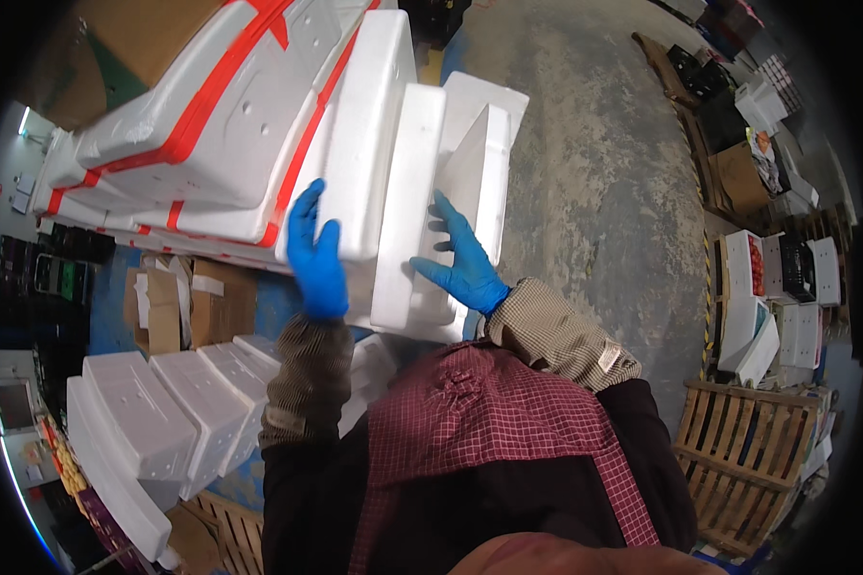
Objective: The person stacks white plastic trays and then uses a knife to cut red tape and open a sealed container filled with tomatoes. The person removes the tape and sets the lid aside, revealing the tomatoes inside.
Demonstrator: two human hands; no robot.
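My left hand (318,259), in a blue glove, has its fingers stretched upward and its thumb apart. It is beside the near side of a tall white foam box (364,144). A white foam slab, perhaps a lid (414,192), stands on edge to the right of that box. My right hand (465,259), also gloved in blue, spreads its fingers between the slab and an open white foam box (494,172). Its thumb reaches the slab's right side; whether it presses there I cannot tell. Neither hand holds anything.
Foam boxes sealed with red tape (211,144) are stacked on the left, a cardboard box (149,38) on top. More foam boxes (139,407) stand at lower left, near opened cardboard (201,307). Wooden pallets (748,450) and crates line the right, beyond the worn concrete floor (614,192).
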